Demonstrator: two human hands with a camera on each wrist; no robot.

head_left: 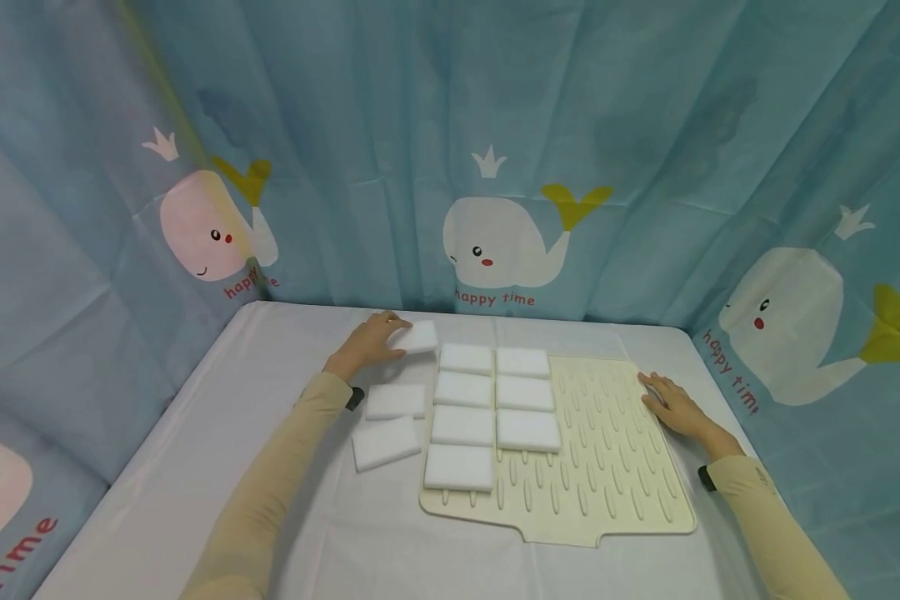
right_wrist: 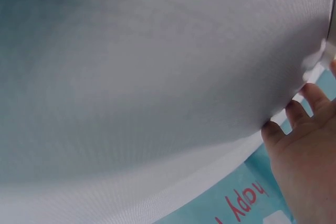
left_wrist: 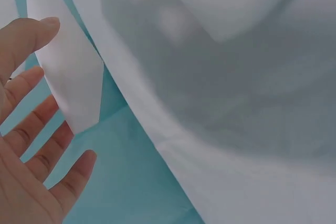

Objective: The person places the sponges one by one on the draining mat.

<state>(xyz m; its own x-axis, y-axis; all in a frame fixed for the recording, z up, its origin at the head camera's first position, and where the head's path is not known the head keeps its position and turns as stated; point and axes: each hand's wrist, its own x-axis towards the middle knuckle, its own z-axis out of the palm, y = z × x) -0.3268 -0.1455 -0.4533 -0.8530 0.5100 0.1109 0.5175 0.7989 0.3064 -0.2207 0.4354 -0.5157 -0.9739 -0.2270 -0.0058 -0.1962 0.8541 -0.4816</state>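
A cream ridged mat (head_left: 615, 450) lies on the white-covered table (head_left: 195, 467). Several white sponges (head_left: 462, 424) sit in two columns on its left part. My left hand (head_left: 369, 342) is at the back, left of the mat, with a white sponge (head_left: 418, 337) between its thumb and fingers. In the left wrist view my left hand (left_wrist: 31, 145) has straight, spread fingers, and the thumb tip touches the sponge (left_wrist: 71, 80). My right hand (head_left: 671, 406) rests flat on the mat's right edge. In the right wrist view my right hand (right_wrist: 307, 156) shows only at the lower right corner.
Two loose sponges (head_left: 395, 401) (head_left: 386, 442) lie on the cloth left of the mat. A blue curtain with whale prints (head_left: 502, 237) closes in the table at the back and both sides. Bare cloth runs along the table's front left.
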